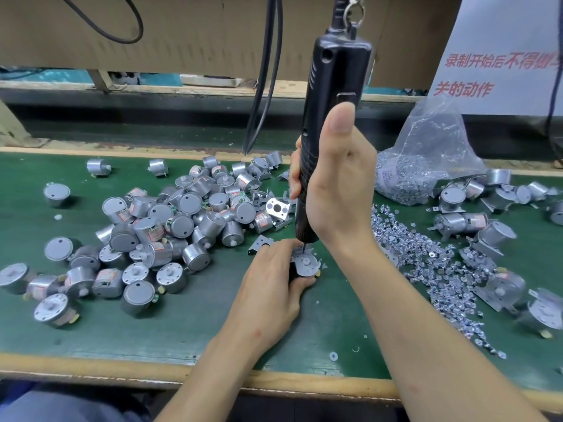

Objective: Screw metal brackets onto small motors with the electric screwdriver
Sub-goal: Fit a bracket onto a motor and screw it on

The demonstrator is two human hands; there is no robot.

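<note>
Two bare hands meet at the lower centre of the frame. The left hand (271, 281) is curled round a small motor (305, 265), fingers over its far side and thumb against its near side, holding it shaft-up on the green bench mat (182, 324). A metal bracket (297, 256) lies flat across the motor's top.

The right hand (335, 184) grips the black electric screwdriver (332, 86) at the centre of the frame, fingers wrapped round the barrel and thumb stretched straight up along its body; the tool stands nearly upright, hanging from a metal clip (353, 10) at the top edge; its bit (303, 248) comes down onto the bracket just beside the left fingertips.

Left of centre lies a heap of bare motors (182, 214), with strays scattered toward the left edge; loose brackets (277, 208) sit at the heap's right side, one (259, 243) just beside the left hand. Right of the screwdriver, a clear plastic bag of screws (426, 156) slumps at the upper right; below it, loose screws (426, 254) spread across the mat; motors with brackets fitted (499, 287) lie along the right edge.

Black cables (265, 86) hang at the top centre before a cardboard panel (182, 25); a white sign with red characters (493, 56) fills the upper right corner.
</note>
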